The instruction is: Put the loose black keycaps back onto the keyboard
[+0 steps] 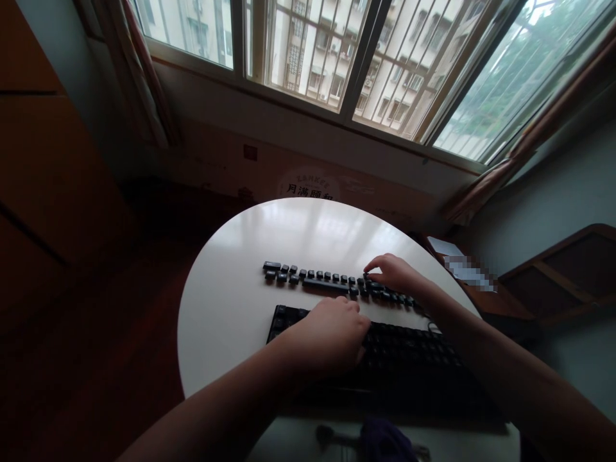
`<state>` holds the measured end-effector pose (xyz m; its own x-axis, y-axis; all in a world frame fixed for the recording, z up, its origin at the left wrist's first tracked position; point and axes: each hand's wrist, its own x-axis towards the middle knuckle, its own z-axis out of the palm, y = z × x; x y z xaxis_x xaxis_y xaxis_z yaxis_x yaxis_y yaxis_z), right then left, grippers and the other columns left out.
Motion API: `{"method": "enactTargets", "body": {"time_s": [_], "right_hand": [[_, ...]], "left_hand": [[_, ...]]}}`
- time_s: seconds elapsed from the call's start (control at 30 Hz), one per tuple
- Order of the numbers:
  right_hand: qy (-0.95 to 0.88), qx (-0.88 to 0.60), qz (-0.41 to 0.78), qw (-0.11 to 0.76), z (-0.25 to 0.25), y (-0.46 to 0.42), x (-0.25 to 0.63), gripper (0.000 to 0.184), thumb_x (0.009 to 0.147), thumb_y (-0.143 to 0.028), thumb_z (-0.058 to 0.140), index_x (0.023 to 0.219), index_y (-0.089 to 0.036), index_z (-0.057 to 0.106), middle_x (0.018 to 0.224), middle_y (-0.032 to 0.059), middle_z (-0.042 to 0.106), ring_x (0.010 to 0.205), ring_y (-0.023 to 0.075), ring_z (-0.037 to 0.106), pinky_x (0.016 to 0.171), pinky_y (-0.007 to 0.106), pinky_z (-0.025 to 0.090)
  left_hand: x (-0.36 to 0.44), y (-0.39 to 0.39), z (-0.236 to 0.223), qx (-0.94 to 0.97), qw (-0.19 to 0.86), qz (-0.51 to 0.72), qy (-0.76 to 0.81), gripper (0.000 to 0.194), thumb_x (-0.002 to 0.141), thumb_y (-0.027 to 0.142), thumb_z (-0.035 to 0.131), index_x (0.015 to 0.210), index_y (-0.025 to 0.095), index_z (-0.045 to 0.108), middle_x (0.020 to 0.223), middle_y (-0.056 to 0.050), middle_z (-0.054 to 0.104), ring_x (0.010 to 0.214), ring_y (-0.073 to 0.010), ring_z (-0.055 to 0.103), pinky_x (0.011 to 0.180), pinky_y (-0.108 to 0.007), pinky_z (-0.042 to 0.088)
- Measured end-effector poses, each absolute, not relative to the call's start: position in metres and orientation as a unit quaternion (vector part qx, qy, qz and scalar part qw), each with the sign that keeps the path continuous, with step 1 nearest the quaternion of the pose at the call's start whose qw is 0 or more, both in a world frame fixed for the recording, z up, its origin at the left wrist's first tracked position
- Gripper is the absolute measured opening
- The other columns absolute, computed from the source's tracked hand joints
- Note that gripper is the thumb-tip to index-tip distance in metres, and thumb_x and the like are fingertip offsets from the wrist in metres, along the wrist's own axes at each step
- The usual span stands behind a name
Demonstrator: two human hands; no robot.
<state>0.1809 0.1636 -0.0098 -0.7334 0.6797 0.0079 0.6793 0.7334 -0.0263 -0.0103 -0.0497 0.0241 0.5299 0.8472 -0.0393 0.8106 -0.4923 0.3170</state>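
Note:
A black keyboard [414,341] lies on the round white table, close to me. My left hand [332,333] is over its left half with the fingers curled down. What those fingers hold, if anything, is hidden beneath the hand. Beyond the keyboard, loose black keycaps are laid out in rows, with a long spacebar [325,286] among them. My right hand [392,273] reaches to the right part of these rows. Its thumb and forefinger are pinched on a small black keycap [366,275].
A purple cloth-like item [385,441] and a dark brush-like item [326,437] lie at the near edge of the white table [216,321]. Barred windows and a wall are behind it. White papers [445,247] lie on a brown surface at right.

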Motion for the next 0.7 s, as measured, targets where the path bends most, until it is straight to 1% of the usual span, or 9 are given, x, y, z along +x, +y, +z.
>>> {"method": "enactTargets", "body": {"time_s": [0.1, 0.17, 0.3, 0.37, 0.47, 0.57, 0.7], "right_hand": [[-0.930, -0.366, 0.019, 0.023, -0.009, 0.166, 0.176, 0.016, 0.085, -0.025, 0.067, 0.093, -0.025, 0.080, 0.098, 0.0034, 0.079, 0.095, 0.0242, 0.071, 0.087, 0.036, 0.054], [-0.929, -0.368, 0.019, 0.045, -0.003, 0.166, 0.175, 0.016, 0.087, -0.027, 0.066, 0.094, -0.025, 0.080, 0.099, 0.0038, 0.079, 0.096, 0.0241, 0.071, 0.089, 0.036, 0.054], [-0.923, -0.370, 0.012, 0.103, 0.024, 0.155, 0.186, 0.019, 0.089, -0.031, 0.063, 0.100, -0.025, 0.078, 0.105, 0.0041, 0.078, 0.102, 0.0250, 0.071, 0.094, 0.040, 0.053], [-0.921, -0.367, 0.014, 0.129, 0.039, 0.140, 0.198, 0.020, 0.091, -0.033, 0.062, 0.102, -0.025, 0.077, 0.106, 0.0040, 0.078, 0.101, 0.0249, 0.071, 0.094, 0.040, 0.054], [-0.920, -0.355, 0.042, 0.162, 0.055, 0.108, 0.222, 0.020, 0.092, -0.036, 0.063, 0.101, -0.026, 0.077, 0.104, 0.0031, 0.078, 0.097, 0.0237, 0.073, 0.091, 0.037, 0.056], [-0.918, -0.355, 0.082, 0.157, 0.058, 0.070, 0.247, 0.019, 0.092, -0.036, 0.064, 0.104, -0.028, 0.076, 0.105, 0.0023, 0.077, 0.095, 0.0219, 0.073, 0.087, 0.034, 0.057], [-0.913, -0.365, 0.117, 0.141, 0.043, 0.023, 0.269, 0.018, 0.093, -0.034, 0.063, 0.106, -0.028, 0.075, 0.108, 0.0026, 0.076, 0.096, 0.0204, 0.072, 0.088, 0.031, 0.057]], "left_hand": [[-0.011, -0.049, 0.024, 0.860, 0.154, 0.066, 0.482, 0.020, 0.091, 0.032, 0.063, 0.106, 0.019, 0.069, 0.112, -0.012, 0.069, 0.100, -0.0282, 0.063, 0.084, -0.038, 0.051], [-0.012, -0.048, 0.024, 0.857, 0.163, 0.068, 0.484, 0.019, 0.091, 0.031, 0.064, 0.104, 0.019, 0.069, 0.112, -0.012, 0.069, 0.099, -0.0277, 0.063, 0.083, -0.037, 0.051], [-0.015, -0.044, 0.023, 0.856, 0.165, 0.072, 0.484, 0.020, 0.090, 0.032, 0.064, 0.104, 0.018, 0.069, 0.111, -0.011, 0.069, 0.096, -0.0265, 0.064, 0.079, -0.036, 0.052], [-0.016, -0.042, 0.021, 0.857, 0.157, 0.071, 0.485, 0.021, 0.090, 0.032, 0.064, 0.104, 0.017, 0.070, 0.107, -0.011, 0.070, 0.093, -0.0263, 0.065, 0.077, -0.035, 0.052], [-0.018, -0.038, 0.020, 0.857, 0.155, 0.062, 0.488, 0.020, 0.090, 0.031, 0.063, 0.103, 0.017, 0.069, 0.105, -0.010, 0.071, 0.092, -0.0261, 0.066, 0.075, -0.034, 0.051], [-0.018, -0.036, 0.021, 0.855, 0.167, 0.057, 0.488, 0.020, 0.090, 0.031, 0.064, 0.104, 0.018, 0.068, 0.107, -0.010, 0.071, 0.093, -0.0254, 0.066, 0.074, -0.032, 0.050], [-0.017, -0.034, 0.021, 0.854, 0.166, 0.061, 0.489, 0.018, 0.091, 0.031, 0.063, 0.104, 0.019, 0.067, 0.110, -0.009, 0.071, 0.096, -0.0248, 0.066, 0.076, -0.031, 0.048]]}}
